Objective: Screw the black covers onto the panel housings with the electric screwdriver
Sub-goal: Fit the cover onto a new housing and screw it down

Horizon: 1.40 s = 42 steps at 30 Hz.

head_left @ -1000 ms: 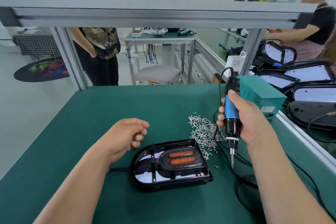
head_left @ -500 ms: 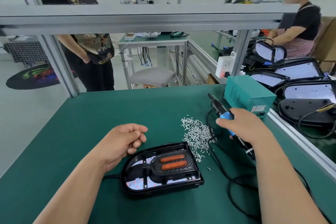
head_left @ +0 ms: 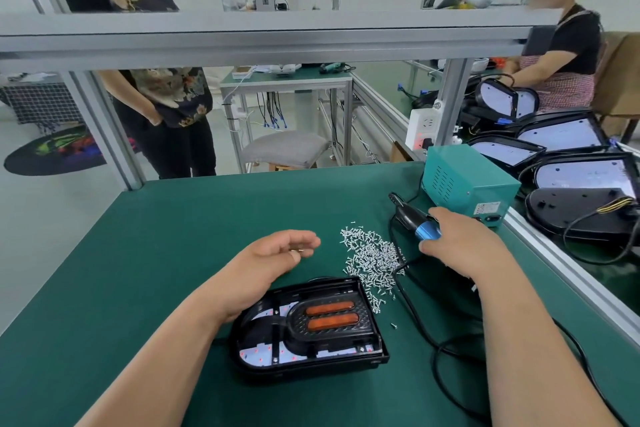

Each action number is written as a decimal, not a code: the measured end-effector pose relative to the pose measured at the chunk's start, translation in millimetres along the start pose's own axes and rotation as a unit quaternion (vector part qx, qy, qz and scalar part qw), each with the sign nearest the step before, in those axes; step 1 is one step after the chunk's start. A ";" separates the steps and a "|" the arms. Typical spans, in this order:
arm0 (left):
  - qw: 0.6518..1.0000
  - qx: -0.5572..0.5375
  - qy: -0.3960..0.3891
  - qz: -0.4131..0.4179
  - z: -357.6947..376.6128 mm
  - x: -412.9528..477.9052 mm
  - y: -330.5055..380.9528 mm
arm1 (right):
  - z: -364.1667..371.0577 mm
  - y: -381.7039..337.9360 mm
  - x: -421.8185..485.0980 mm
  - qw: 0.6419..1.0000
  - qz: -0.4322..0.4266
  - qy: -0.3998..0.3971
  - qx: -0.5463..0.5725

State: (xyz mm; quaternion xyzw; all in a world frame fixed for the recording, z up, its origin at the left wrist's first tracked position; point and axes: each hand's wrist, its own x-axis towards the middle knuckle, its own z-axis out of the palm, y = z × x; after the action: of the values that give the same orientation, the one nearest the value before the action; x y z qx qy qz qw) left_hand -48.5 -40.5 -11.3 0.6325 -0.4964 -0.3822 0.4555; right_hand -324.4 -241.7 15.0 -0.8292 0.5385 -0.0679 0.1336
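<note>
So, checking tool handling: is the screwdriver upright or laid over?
Laid over: the electric screwdriver slants low above the table, cable end pointing away, gripped by the right hand.

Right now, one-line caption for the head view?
Right hand grips the electric screwdriver beside the screw pile; left hand hovers near the panel housing.

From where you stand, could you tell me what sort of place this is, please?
Most likely a small assembly workshop: a green workbench with a pile of screws, an electric screwdriver in the right hand, and panel housings lined up on the next bench.
</note>
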 end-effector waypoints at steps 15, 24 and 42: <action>0.993 0.043 0.108 0.003 -23.2 -11.0 -10.0 | -4.1 -2.8 1.4 0.999 -0.020 0.046 0.008; 0.954 0.240 -0.073 -0.164 -66.2 -55.3 21.3 | 3.6 -63.2 -27.7 0.948 -0.264 -0.025 0.174; 0.883 0.390 -0.129 -0.226 -38.8 -71.8 56.5 | 22.8 -86.0 -33.8 0.923 -0.320 -0.167 0.131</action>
State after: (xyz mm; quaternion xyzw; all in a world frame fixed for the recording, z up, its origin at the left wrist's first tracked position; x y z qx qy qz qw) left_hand -43.4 32.1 56.3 0.7995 -0.5031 -0.3282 0.0051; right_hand -257.2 -174.5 19.6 -0.9318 0.2003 -0.0380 0.3003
